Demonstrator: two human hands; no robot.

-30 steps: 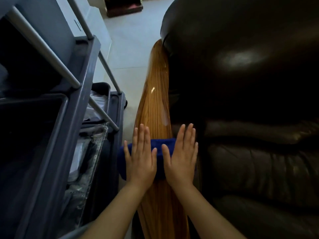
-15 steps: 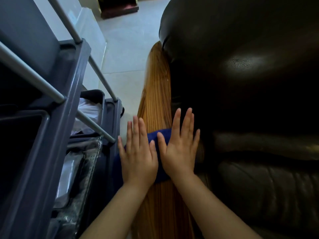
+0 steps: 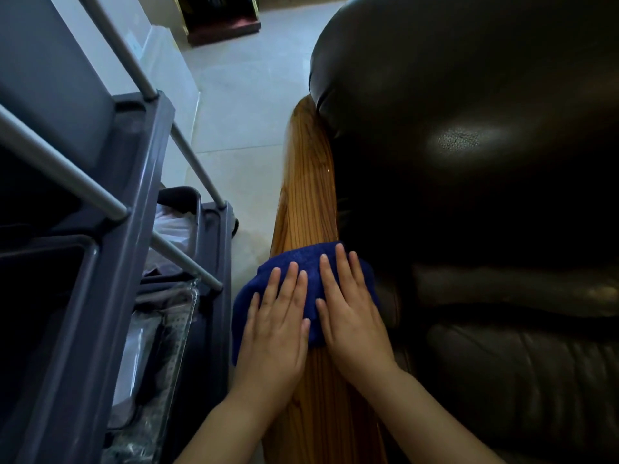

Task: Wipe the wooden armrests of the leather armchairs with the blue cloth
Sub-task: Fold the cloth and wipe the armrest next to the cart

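The glossy wooden armrest [image 3: 306, 195] runs away from me along the left side of a dark leather armchair [image 3: 485, 182]. A dark blue cloth [image 3: 312, 289] lies draped across the armrest about halfway along it, hanging over the left edge. Both hands press flat on the cloth, side by side, fingers stretched forward. My left hand [image 3: 274, 333] covers the cloth's left half. My right hand [image 3: 351, 316] covers the right half, close to the leather seat cushion.
A grey cleaning cart [image 3: 134, 229] with metal rails [image 3: 187, 152] stands close on the left, plastic-wrapped items in its lower tray. Pale tiled floor [image 3: 241, 112] shows between cart and armrest. A dark wooden base [image 3: 222, 25] stands far ahead.
Both hands have slid the cloth forward along the armrest, away from me. More of the cloth now shows ahead of the fingertips.
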